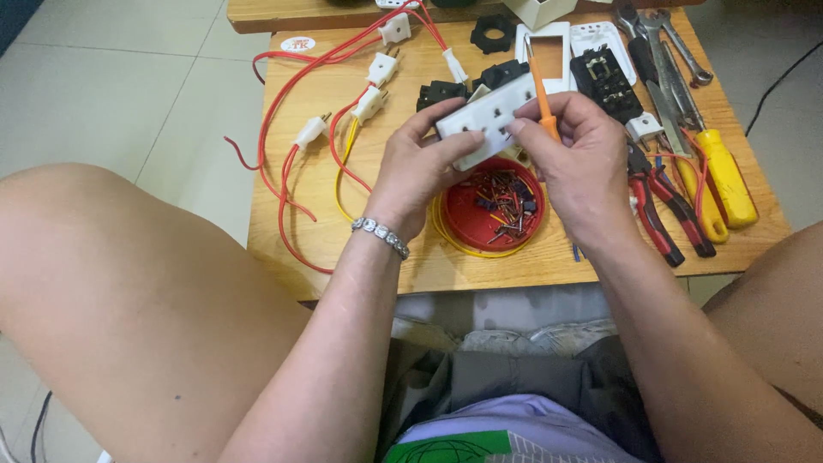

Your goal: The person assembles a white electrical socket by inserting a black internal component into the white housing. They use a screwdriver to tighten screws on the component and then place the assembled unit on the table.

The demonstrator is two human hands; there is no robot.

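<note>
I find the left hand (417, 165) closed around the lower-left end of a white socket module (482, 124), thumb on its face, fingers wrapped behind. The right hand (576, 154) pinches the module's other end and at the same time grips an orange-handled screwdriver (541, 96), whose shaft points up and away over the module. The module sits in the air between both hands, directly above a red dish (493, 210) of small screws and metal scraps on the wooden table (480, 266).

Risks noted:
- The right hand does two jobs at once. I judge that either the screwdriver or the module could slip if the fingers shift.
- A dropped module would land in the red dish and scatter the small parts; some could roll off the near table edge, which is close.
- Red wires (287, 184) with white plugs (309, 132) lie loose to the left and hang over the table edge; a forearm sweep could drag them off.
- Red-handled pliers (656, 206) and yellow-handled screwdrivers (724, 176) crowd the right wrist, so a backward pull could knock them.
- I cannot tell whether the screwdriver tip is engaged in anything.
</note>
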